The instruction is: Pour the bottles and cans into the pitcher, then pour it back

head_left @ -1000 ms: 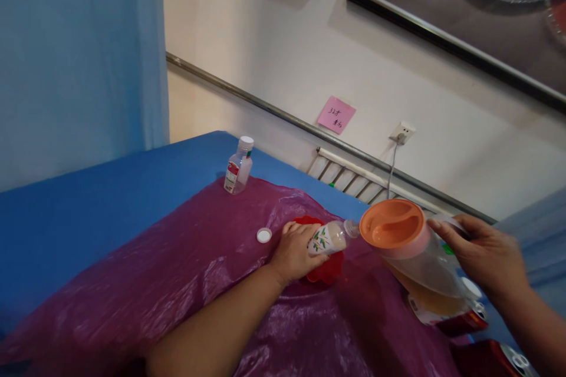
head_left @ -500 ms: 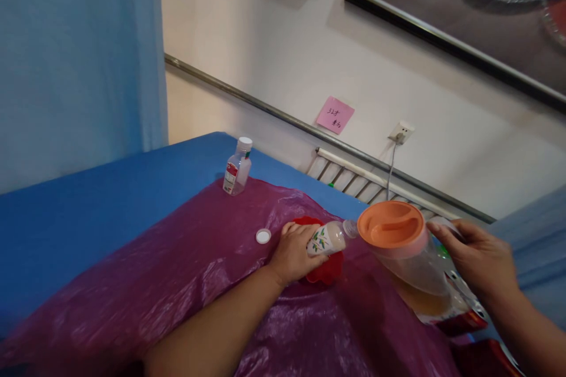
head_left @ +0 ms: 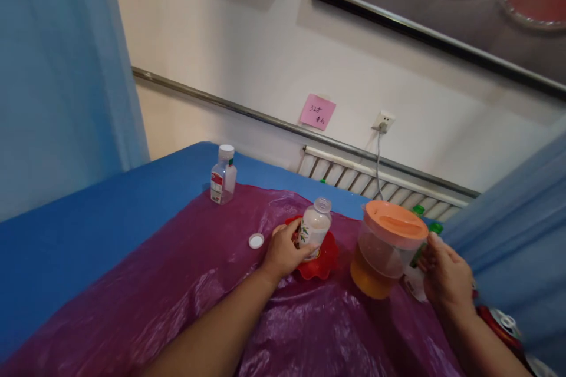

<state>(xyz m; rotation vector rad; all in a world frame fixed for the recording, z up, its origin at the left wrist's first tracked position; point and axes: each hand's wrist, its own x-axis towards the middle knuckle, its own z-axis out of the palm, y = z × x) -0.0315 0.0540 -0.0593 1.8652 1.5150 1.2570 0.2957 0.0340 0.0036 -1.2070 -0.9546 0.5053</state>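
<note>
My left hand (head_left: 283, 250) is wrapped round a clear plastic bottle (head_left: 316, 227) with a leaf-patterned label. The bottle is uncapped and leans slightly right, over a red scalloped dish (head_left: 325, 262). In my right hand (head_left: 446, 277) is the handle of a clear pitcher (head_left: 384, 253) with an orange lid. Amber liquid fills the pitcher's lower part, and it stands nearly upright, apart from the bottle. A white cap (head_left: 256, 241) lies left of the dish. Whether the bottle touches the dish is hidden by my fingers.
A capped clear bottle (head_left: 223, 177) stands at the far left of the purple plastic sheet (head_left: 186, 283). Behind my right hand are green-capped bottles (head_left: 435, 228), and a red can (head_left: 502, 324) is at lower right. A radiator (head_left: 342, 174) runs along the wall behind.
The bottle has turned from tipped sideways to nearly upright. The pitcher has moved away from its mouth and levelled out. The whole view has shifted a little.
</note>
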